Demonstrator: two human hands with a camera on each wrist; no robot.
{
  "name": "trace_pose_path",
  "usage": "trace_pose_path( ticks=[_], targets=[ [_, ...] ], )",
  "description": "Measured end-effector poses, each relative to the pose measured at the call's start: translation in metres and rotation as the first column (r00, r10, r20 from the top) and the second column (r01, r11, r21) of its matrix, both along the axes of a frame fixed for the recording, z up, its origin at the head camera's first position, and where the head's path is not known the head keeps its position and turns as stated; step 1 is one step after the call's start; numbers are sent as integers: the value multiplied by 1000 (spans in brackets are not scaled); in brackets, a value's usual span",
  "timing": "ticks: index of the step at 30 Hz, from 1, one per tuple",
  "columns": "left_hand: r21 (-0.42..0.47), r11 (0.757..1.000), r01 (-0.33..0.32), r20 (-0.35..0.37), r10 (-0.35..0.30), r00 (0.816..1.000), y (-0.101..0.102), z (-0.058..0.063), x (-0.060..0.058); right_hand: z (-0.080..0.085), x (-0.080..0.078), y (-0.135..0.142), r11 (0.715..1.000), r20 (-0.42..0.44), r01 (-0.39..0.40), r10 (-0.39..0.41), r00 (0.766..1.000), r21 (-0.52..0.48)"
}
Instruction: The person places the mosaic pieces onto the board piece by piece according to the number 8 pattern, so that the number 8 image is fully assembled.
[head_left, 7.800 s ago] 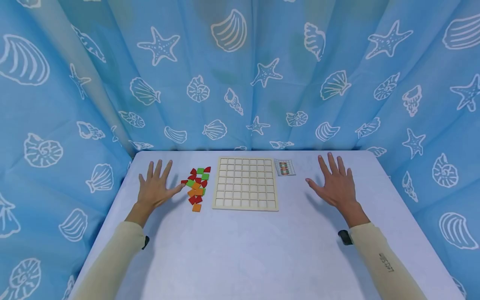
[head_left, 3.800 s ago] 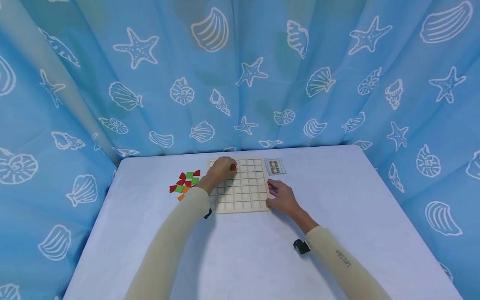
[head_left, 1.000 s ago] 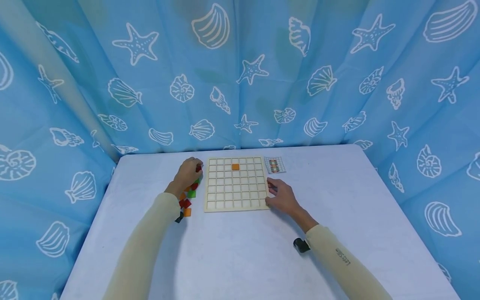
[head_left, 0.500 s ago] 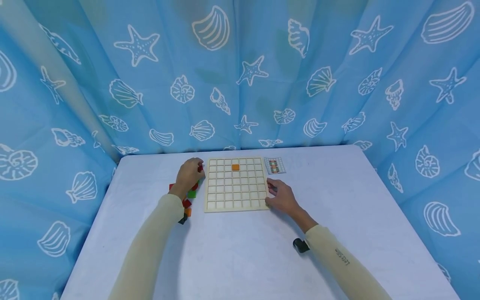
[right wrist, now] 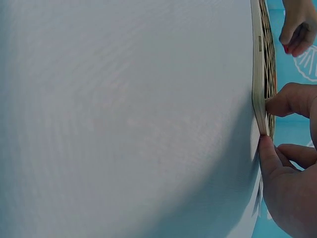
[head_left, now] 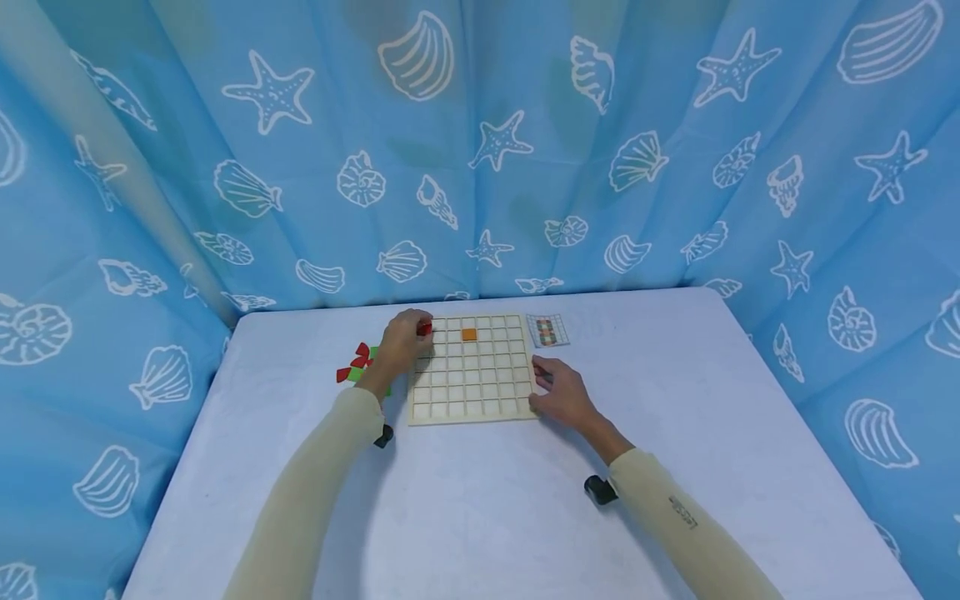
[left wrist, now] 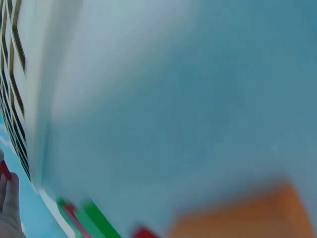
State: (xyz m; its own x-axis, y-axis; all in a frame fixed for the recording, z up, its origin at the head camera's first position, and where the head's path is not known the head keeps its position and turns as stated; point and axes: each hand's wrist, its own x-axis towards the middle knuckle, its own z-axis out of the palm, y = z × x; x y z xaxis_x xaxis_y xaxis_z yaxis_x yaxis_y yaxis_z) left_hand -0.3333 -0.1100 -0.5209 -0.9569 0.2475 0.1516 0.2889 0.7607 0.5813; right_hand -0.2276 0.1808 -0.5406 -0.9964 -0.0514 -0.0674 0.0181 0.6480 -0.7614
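Observation:
In the head view my left hand [head_left: 400, 346] pinches a red tile [head_left: 424, 328] over the upper left corner of the pale wooden grid board [head_left: 472, 420]. At the edge of the left wrist view, the fingertips hold this red tile [left wrist: 5, 170]; its exact shape is partly hidden. My right hand [head_left: 562, 392] grips the board's right side near the front corner. In the right wrist view, one digit lies over the board's rim [right wrist: 258, 74] and another presses its outer side. One orange tile [head_left: 468, 334] sits in a cell of the second row.
Red and green tiles [head_left: 358, 373] lie left of the board, partly covered by my left arm. A blurred orange tile [left wrist: 247, 220] is close to the left wrist camera. A small card with a coloured grid pattern [head_left: 547, 331] lies beyond the board's right edge.
The orange tile was placed on the board earlier. Since then my left hand went to the pile, picked up a red tile and moved right over the board. My right hand stays put.

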Motion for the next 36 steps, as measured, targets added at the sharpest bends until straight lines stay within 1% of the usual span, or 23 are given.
trace_pose_path(
  ticks=[2,4,8,13,19,24,28,33,36],
  targets=[
    [12,999,34,-25,-34,999,7,-1,0,-1,-1,0,1000,-7,-2,2,1000,10],
    [25,998,56,-34,-55,998,15,-3,0,-1,-2,0,1000,-8,1,-1,1000,12],
    [47,996,77,-18,-76,997,29,-7,2,0,-3,-1,1000,-10,2,-2,1000,7],
    [42,998,49,-19,-48,999,38,-11,2,2,-4,-3,1000,-3,-14,14,1000,0],
    [41,999,9,-14,-9,1000,43,-11,0,1,-4,-3,1000,-4,-9,9,1000,-1],
    [41,999,-26,-18,27,999,45,-11,1,-1,-4,-2,1000,2,-8,8,1000,-2],
    [57,998,-20,-7,21,1000,47,-12,1,-1,-3,-1,1000,1,-6,6,1000,-8],
    [108,994,5,12,-6,1000,47,-12,2,-1,-2,2,1000,-3,-13,13,1000,-19],
    [110,994,24,9,-25,1000,47,-11,3,-2,-2,3,1000,-3,-17,17,1000,-22]
  ],
)
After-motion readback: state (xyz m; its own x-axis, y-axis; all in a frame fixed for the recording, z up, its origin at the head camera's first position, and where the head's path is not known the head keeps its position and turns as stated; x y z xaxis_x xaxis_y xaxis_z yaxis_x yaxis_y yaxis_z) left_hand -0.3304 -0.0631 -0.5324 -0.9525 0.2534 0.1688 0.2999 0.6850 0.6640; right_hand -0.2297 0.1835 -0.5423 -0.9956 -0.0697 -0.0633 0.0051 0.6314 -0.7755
